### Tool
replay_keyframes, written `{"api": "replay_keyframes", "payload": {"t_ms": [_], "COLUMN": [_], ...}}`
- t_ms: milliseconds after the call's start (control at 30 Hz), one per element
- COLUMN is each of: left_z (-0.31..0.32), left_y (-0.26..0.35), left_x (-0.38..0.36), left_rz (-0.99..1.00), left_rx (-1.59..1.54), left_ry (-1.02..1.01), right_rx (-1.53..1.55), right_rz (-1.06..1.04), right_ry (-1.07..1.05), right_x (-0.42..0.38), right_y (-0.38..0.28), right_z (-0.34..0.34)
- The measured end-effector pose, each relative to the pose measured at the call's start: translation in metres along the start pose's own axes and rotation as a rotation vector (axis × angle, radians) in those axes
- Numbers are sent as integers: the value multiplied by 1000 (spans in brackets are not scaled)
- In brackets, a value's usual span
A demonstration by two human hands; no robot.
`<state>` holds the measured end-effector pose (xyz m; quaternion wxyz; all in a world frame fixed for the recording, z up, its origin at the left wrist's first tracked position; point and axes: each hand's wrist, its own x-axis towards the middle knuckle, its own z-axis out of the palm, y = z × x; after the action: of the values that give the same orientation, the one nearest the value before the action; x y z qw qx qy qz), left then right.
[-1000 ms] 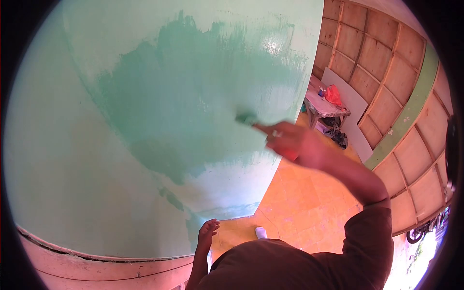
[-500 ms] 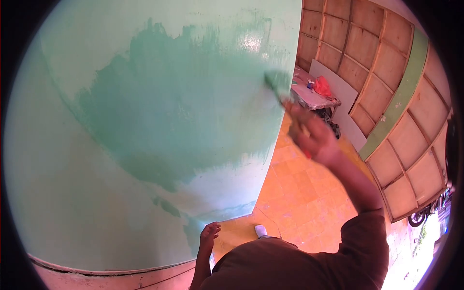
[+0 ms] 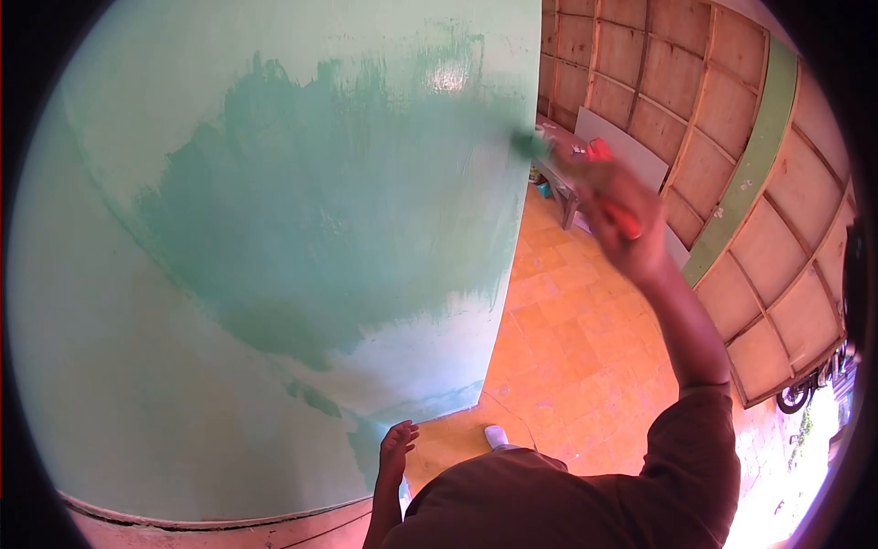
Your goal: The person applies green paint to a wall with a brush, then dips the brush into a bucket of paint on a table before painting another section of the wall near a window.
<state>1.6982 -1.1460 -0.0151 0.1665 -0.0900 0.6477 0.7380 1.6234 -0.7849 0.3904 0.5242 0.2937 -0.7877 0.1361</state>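
Note:
My right hand (image 3: 622,215) is closed on the handle of a paintbrush (image 3: 530,144), which is blurred by motion. The brush's green bristles are at the right edge of the wall (image 3: 302,210), where a large patch of darker green paint shows against paler green. Part of the red handle shows between my fingers. Down by the lower part of the wall, my left hand (image 3: 399,439) hangs with nothing visible in it, its fingers loosely curled and apart.
Beyond the wall edge stands a table (image 3: 560,166) with a red item on it, partly behind my right hand. Orange floor tiles (image 3: 576,339) lie below. Framed panels (image 3: 695,91) line the right side, and a wheel (image 3: 794,397) shows at the lower right.
My right hand has moved right and slightly up with the brush, which is now at the wall's edge. The view has shifted a little; my left hand has barely moved.

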Motion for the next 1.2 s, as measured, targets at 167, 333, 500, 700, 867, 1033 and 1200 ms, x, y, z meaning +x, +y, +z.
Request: {"api": "replay_keyframes", "payload": {"t_ms": [167, 333, 500, 700, 867, 1033, 1200], "left_z": [-1, 0, -3, -4, -4, -7, -8], "left_y": [-7, -12, -11, -7, -7, -10, -10], "left_x": [0, -3, -8, -10, -12, -15, -18], "left_rz": [6, 2, -10, -6, 2, -21, -16], "left_rx": [-9, -37, -22, -14, -11, -16, -25], "left_ry": [-9, 2, 12, 12, 17, 42, 46], "right_rx": [-118, 0, 214, 324, 238, 79, 47], "right_rz": [8, 117, 540, 921, 519, 260, 150], "right_ry": [301, 261, 138, -427, -23, 384, 265], "right_x": [21, -53, -134, -157, -77, -14, -70], "right_y": [-4, -6, -41, -37, 0, 0, 0], "right_z": [-8, 42, 67, 68, 43, 16, 47]}}
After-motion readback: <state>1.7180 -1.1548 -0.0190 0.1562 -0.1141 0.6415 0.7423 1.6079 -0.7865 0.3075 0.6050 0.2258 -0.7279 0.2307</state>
